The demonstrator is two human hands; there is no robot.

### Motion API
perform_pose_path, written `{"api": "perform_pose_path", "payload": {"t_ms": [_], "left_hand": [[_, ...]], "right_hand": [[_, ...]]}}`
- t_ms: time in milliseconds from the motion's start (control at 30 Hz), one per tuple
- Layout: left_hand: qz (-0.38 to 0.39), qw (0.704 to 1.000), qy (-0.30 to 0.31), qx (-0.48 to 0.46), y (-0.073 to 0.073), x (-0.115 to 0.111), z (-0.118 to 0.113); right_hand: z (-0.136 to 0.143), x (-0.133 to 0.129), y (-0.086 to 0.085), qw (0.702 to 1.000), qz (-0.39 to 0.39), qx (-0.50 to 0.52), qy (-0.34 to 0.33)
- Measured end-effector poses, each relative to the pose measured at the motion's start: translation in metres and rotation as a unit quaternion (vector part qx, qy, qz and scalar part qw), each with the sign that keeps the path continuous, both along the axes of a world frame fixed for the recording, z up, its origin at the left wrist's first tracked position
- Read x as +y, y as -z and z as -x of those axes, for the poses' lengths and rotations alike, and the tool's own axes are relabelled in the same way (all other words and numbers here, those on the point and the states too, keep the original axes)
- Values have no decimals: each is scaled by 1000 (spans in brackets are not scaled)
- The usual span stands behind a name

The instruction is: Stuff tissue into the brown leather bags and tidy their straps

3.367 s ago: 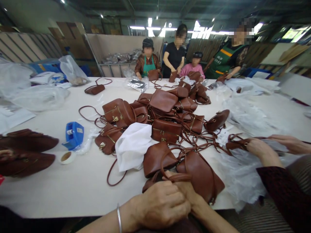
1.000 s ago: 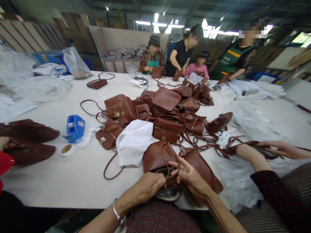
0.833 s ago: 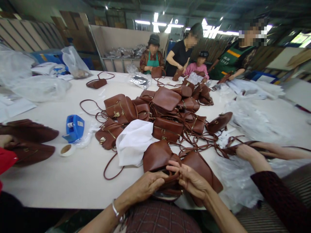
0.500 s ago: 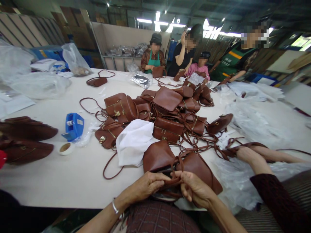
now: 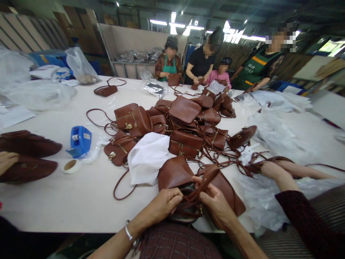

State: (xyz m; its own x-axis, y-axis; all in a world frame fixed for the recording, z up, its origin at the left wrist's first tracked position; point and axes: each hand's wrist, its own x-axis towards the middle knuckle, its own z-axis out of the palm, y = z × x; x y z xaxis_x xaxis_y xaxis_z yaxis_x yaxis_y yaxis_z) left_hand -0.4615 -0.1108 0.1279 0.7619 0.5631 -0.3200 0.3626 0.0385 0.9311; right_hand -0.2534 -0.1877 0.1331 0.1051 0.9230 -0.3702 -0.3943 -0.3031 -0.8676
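Fig.: seated worker at packing table, near edge. Left hand w/ fingers curled, closed on the mouth of a brown bag that sits at the table edge, partly over the lap. Right hand pinches the bag's bundled strap, fingers narrow, thumb on top; the strap rises as a folded loop toward the pile. Behind the hands, touching or just beside them: two more brown bags, a white cloth pouch, then the central heap of bags w/ loose straps tangled across it.

Risks, as judged from this view:
- The held strap runs close to straps of neighbouring bags; a pull could snag one and drag a bag off the heap.
- The bag overhangs the edge; if the left hand's hold slackens, it may slide to the lap or floor.
- Strap loop is only pinched, so it could spring open and need refolding.
- Metal fittings near the fingers could scuff leather if bags rub.

Also in view: a co-worker's hand at right, gripping a strap over clear plastic sheets; blue tape dispenser and tape roll at left, well apart; four people at the far end.
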Motion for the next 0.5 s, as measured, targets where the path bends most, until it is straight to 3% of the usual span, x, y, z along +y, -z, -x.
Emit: {"api": "perform_pose_path", "payload": {"t_ms": [133, 267, 400, 500], "left_hand": [[-24, 1000, -17, 9, 6, 0, -3], [-65, 997, -22, 24, 5, -4, -7], [-109, 993, -20, 31, -2, -5, -9], [-113, 992, -35, 49, -3, -7, -7]], "right_hand": [[1, -1, -1, 997, -75, -20, -13], [18, 5, -14, 995, -99, -26, -15], [31, 9, -22, 994, -93, -58, 6], [28, 3, -18, 984, -60, -170, 1]]}}
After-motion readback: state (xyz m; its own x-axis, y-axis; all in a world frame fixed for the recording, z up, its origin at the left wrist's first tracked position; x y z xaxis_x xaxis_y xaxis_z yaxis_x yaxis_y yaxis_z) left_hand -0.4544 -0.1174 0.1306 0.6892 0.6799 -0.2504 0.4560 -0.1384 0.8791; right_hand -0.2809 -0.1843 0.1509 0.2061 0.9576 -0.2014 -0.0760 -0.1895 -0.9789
